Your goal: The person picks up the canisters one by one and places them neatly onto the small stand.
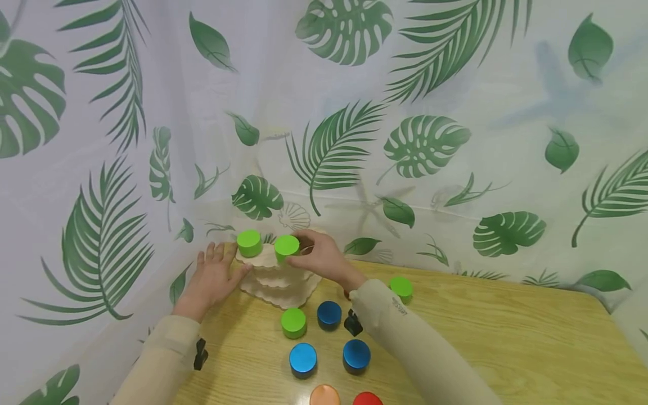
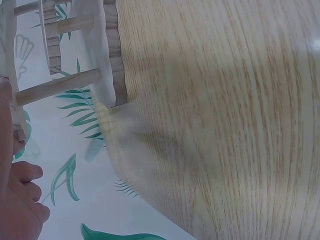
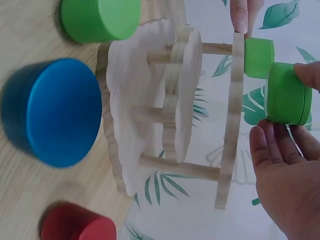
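A pale wooden tiered stand (image 1: 286, 293) with scalloped edges rises in the table's back left corner. My right hand (image 1: 324, 256) pinches a round green tin (image 3: 287, 95) between thumb and fingers, a small gap above the top tier (image 3: 231, 130). Another green tin (image 1: 249, 243) sits on that tier's left part. My left hand (image 1: 215, 275) rests at the tier's left edge, fingers spread and thumb touching the rim. Round wooden posts (image 2: 60, 86) join the tiers.
In front of the stand are a green tin (image 1: 293, 323) and blue tins (image 1: 302, 360). An orange tin (image 1: 324, 395) and a red tin (image 1: 367, 399) lie nearer. Another green tin (image 1: 401, 288) stands beyond my right sleeve. A leaf-print curtain (image 1: 430, 225) hangs behind the table (image 1: 506, 332).
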### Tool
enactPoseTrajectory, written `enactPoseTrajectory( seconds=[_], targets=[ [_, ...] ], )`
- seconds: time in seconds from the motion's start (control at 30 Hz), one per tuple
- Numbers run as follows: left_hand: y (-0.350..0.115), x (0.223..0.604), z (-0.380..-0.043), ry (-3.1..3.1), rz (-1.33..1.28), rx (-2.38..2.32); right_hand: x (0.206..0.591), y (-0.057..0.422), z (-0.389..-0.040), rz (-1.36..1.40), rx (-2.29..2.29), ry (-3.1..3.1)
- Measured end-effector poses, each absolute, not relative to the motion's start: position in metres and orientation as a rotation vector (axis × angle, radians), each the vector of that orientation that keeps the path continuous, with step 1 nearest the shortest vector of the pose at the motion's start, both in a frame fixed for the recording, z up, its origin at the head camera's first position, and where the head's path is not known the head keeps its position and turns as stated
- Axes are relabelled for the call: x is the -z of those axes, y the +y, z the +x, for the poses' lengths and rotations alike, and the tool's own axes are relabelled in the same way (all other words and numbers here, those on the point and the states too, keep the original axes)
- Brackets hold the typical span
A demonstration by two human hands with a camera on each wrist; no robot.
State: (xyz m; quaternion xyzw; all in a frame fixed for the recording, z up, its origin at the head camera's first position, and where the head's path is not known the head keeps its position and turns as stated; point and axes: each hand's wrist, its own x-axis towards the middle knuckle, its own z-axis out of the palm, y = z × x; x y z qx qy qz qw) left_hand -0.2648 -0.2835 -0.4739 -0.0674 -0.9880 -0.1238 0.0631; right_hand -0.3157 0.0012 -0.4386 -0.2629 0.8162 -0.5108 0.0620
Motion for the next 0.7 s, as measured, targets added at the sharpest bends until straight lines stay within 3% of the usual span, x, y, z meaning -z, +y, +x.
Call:
enactPoseTrajectory(
  seconds=[0.7],
  targets=[
    [-0.285, 0.475, -0.267, -3.001, -0.207, 0.460, 0.452, -0.030, -0.329, -0.722, 1.540, 2.540]
  ],
)
